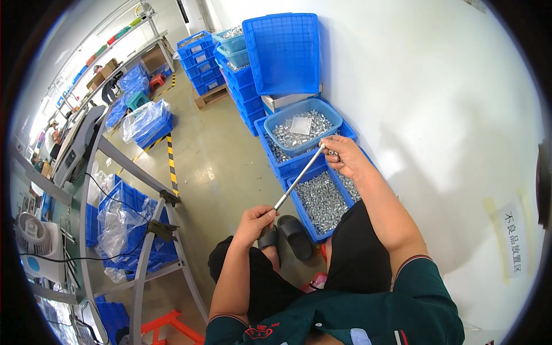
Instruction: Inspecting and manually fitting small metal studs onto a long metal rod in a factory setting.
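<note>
A thin, silvery metal rod (300, 177) slants between my two hands, thicker toward its lower end. My left hand (256, 225) is closed round that lower end. At the upper end my right hand (345, 156) pinches a small pale piece at the rod's tip. Small shiny metal parts show between its curled fingers; their exact kind is hard to make out. Just beyond the right hand stands a light blue basin (276, 145) of small metal parts with a clear square lid or tray (301, 125) lying on them. Below the rod, a blue crate (315, 236) holds many more metal parts.
Stacked blue crates (202, 66) and an upright blue crate (282, 54) stand by the white wall. To the left are a grey-framed workbench (150, 253), a white fan (38, 241) and plastic-wrapped crates (129, 213). A co-worker (53, 135) is far left.
</note>
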